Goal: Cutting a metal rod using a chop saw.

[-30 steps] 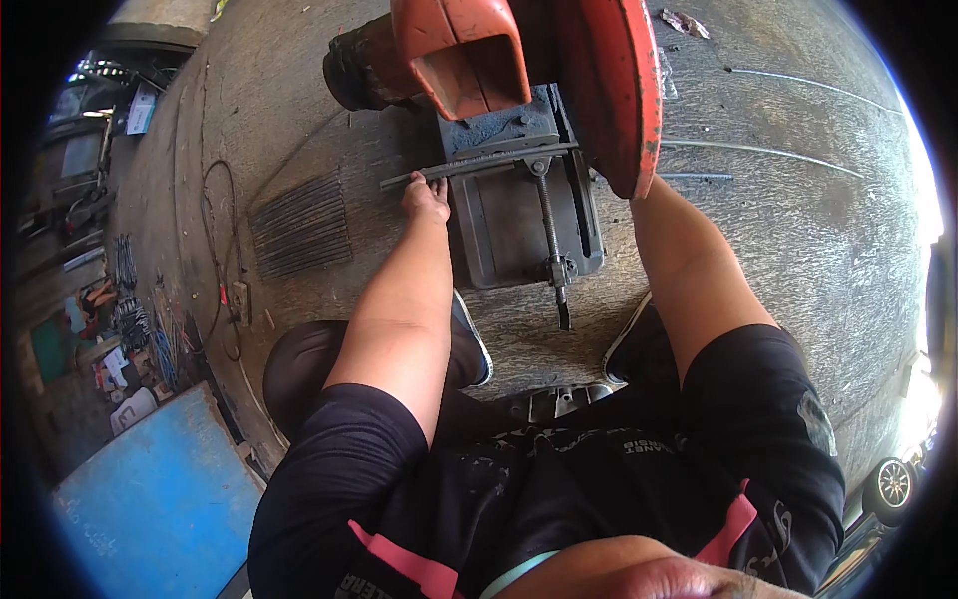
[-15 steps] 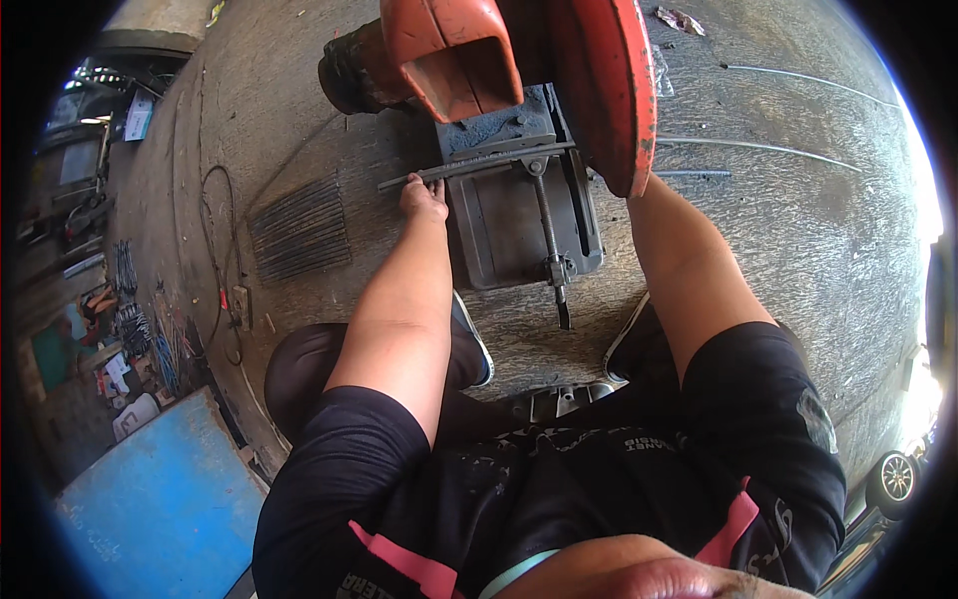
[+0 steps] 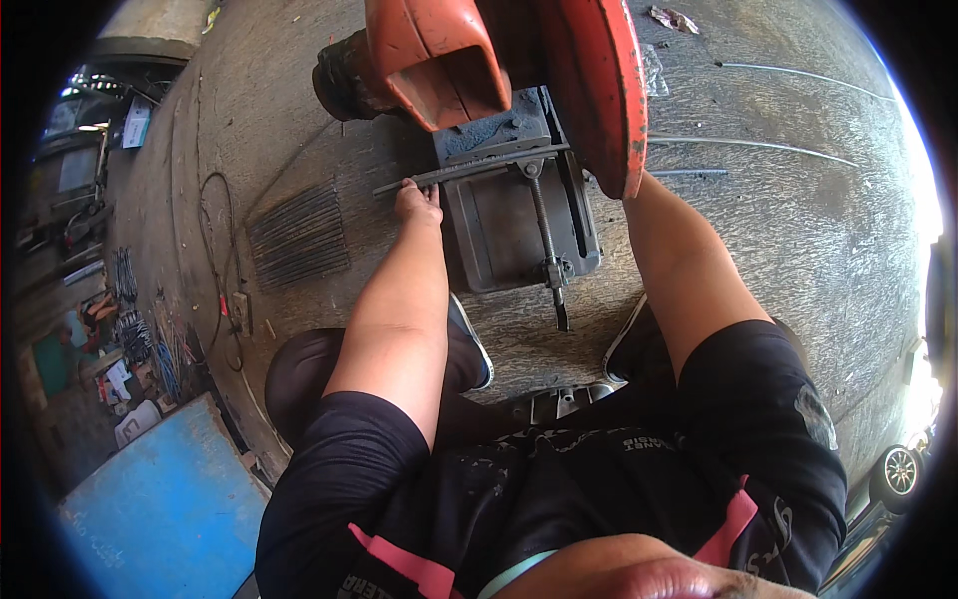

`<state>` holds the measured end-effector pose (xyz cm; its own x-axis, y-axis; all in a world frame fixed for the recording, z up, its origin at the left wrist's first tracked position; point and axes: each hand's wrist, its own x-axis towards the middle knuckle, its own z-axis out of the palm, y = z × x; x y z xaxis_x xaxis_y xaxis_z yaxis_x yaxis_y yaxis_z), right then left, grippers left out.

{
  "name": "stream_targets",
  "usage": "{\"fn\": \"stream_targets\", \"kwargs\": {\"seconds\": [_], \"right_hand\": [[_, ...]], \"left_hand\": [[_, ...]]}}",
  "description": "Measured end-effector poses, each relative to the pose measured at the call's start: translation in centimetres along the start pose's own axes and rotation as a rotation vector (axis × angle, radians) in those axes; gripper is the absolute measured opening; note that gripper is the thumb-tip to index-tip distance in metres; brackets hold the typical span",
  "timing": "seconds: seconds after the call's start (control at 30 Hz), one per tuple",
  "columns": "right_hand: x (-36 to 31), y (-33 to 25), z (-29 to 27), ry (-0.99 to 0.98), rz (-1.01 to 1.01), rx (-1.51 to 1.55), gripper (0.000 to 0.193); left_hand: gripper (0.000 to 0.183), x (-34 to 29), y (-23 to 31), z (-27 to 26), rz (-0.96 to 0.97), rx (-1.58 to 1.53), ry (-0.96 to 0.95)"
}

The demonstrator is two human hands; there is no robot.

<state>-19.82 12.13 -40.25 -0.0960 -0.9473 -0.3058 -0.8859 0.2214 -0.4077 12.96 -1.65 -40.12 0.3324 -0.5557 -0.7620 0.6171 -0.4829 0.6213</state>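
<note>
A chop saw with a red motor housing and handle (image 3: pixel 439 55) and a round red blade guard (image 3: pixel 611 100) stands on the floor before me. Across its grey base (image 3: pixel 489 225) lies a thin steel bar (image 3: pixel 459 170), up against the clamp screw's (image 3: pixel 542 215) head. My left hand (image 3: pixel 417 203) closes its fingers around the bar near its left end, just outside the base. On the other side, my right forearm (image 3: pixel 679 245) reaches forward behind the guard, which hides the hand and whatever it touches.
Several cut rods (image 3: pixel 299 232) lie side by side on the floor to the left, with a cable (image 3: pixel 215 265) beyond them. Long thin rods (image 3: pixel 753 147) lie at the right. A blue board (image 3: pixel 165 499) fills the lower left; my shoes (image 3: pixel 469 339) flank the saw base.
The view has shifted slightly, so the saw appears a little further left. My left hand stays on the bar, and my right arm keeps nearly the same pose.
</note>
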Motion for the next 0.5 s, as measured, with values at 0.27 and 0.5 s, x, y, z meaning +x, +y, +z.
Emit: {"fn": "stream_targets", "kwargs": {"seconds": [0.27,0.5], "right_hand": [[1.0,3.2,1.7,-0.004,-0.063,-0.081,0.041],[1.5,10.2,2.0,-0.017,-0.050,0.057,0.047]], "left_hand": [[0.023,-1.4,-1.2,1.3,0.005,0.021,-0.025],[0.019,-3.4,-4.6,4.2,-0.055,0.046,-0.060]]}}
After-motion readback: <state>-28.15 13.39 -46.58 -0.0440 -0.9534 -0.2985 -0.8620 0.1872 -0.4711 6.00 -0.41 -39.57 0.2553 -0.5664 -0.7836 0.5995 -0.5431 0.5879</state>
